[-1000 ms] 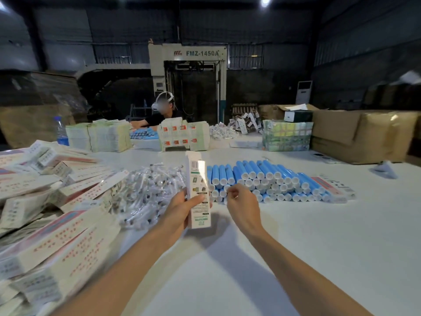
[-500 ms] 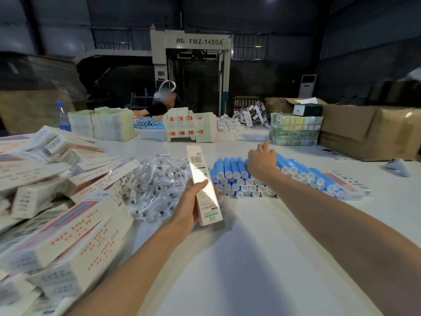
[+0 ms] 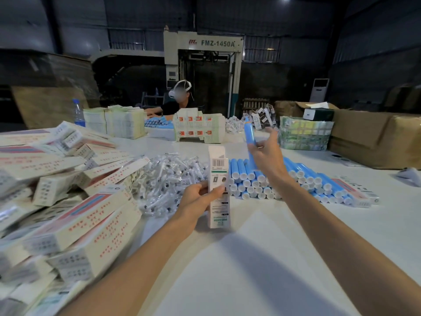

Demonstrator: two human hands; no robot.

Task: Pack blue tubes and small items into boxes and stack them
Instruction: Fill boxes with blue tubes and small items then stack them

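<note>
My left hand grips a slim white carton upright, its top flap open, near the table's middle. My right hand is raised above the stack of blue tubes and pinches one blue tube that points up and away. Left of the carton lies a heap of small clear-wrapped items. Packed cream boxes with red print pile up at the left.
The white table stretches in front of me. Another person sits at the far side behind stacks of flat cartons and paper bundles. Brown cardboard boxes stand at the right, a water bottle far left.
My right hand reached onto the tube stack, then lifted off with one blue tube. My left hand kept hold of the carton and tilted it upright.
</note>
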